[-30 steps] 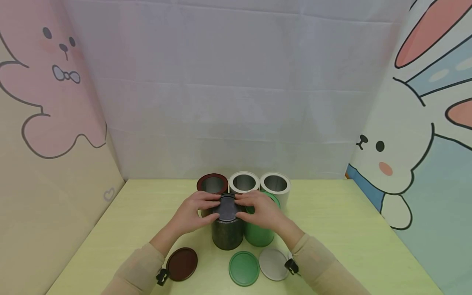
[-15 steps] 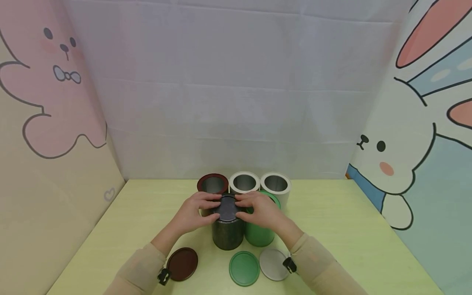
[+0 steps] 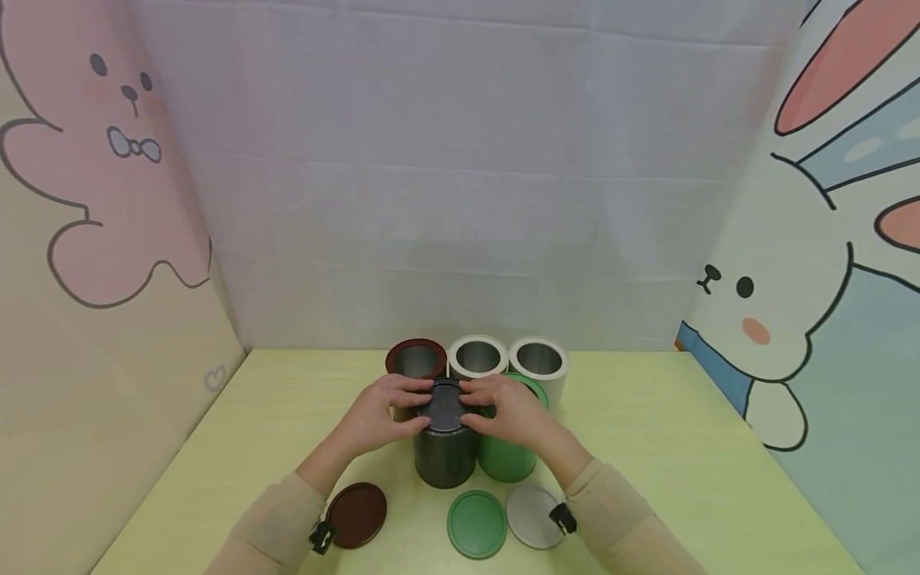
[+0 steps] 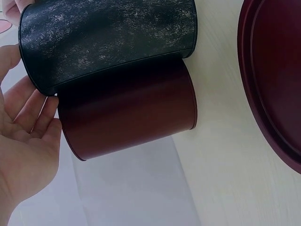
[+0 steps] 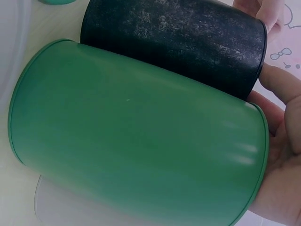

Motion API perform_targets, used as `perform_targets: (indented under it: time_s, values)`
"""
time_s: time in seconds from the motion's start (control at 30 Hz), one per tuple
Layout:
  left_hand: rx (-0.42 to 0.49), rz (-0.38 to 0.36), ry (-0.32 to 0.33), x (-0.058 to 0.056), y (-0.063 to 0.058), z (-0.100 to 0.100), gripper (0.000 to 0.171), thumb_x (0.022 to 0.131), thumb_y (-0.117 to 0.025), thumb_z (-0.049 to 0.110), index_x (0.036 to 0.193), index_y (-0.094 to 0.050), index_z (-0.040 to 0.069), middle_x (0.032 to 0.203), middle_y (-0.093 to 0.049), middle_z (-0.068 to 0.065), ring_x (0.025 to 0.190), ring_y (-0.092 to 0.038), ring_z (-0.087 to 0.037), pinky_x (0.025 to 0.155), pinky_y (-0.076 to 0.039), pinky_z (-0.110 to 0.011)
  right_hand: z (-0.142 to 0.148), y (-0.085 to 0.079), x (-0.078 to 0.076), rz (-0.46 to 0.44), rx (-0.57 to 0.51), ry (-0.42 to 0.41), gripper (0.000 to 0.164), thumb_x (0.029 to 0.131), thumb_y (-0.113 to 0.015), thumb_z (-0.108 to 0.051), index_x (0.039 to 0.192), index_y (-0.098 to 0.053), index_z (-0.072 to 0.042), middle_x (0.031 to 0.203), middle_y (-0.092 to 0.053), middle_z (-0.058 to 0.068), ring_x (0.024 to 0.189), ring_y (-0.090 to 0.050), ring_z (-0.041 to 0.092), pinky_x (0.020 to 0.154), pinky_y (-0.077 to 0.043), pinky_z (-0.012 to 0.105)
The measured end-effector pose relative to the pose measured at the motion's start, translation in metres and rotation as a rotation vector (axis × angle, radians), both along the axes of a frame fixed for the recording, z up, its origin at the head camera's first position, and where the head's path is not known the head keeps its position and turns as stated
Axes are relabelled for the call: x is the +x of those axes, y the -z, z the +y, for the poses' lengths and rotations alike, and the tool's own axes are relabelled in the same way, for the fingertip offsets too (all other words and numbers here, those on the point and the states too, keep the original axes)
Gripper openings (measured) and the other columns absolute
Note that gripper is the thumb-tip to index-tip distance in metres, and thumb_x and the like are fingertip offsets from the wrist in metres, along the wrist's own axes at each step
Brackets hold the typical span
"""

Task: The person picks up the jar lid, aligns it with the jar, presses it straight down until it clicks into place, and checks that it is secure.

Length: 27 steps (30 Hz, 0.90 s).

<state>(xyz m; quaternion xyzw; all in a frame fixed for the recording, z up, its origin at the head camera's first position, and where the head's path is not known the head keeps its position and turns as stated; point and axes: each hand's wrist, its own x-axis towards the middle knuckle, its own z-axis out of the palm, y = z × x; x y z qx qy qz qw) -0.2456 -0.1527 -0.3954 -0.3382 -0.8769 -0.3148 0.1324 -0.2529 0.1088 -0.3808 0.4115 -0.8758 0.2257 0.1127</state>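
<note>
In the head view, a black lid tops the speckled black canister. My left hand holds the lid's left edge, thumb in front and fingers behind. Opposite it, my right hand holds the right edge in the same way. Touching the black canister on the right is a green canister, partly covered by my right hand in the head view. The left wrist view shows a dark red canister lying close alongside the black one, near my left fingers.
Behind stand two white canisters, their tops uncovered. A dark red lid, a green lid and a pale grey lid lie flat near the front of the pale table. A white cloth wall closes off the back.
Both hands stay at the lid's edges and the canisters keep their places. Only a slight shift of the whole head view shows.
</note>
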Motion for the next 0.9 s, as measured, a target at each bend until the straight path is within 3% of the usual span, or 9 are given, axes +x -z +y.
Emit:
perform_targets:
  time_s: [0.7, 0.9]
  values:
    - [-0.072, -0.025, 0.021, -0.003, -0.007, -0.001, 0.031, 0.085, -0.08, 0.022, 0.111, -0.077, 0.005, 0.124, -0.068, -0.004, 0.113, -0.059, -0.026, 0.093, -0.05, -0.044, -0.001, -0.004, 0.002, -0.045, 0.032, 0.026, 0.032, 0.09, -0.074, -0.023, 0.115, -0.074, -0.003, 0.128, -0.066, 0.009, 0.119, -0.06, 0.027, 0.1, -0.047, 0.042]
    - [-0.096, -0.074, 0.026, -0.005, -0.011, -0.002, 0.034, 0.085, -0.08, 0.026, 0.111, -0.077, 0.004, 0.124, -0.067, -0.003, 0.114, -0.058, -0.026, 0.095, -0.048, -0.046, -0.002, -0.006, 0.001, -0.042, 0.036, 0.021, 0.033, 0.09, -0.075, -0.023, 0.115, -0.075, -0.002, 0.127, -0.066, 0.009, 0.118, -0.06, 0.027, 0.099, -0.047, 0.041]
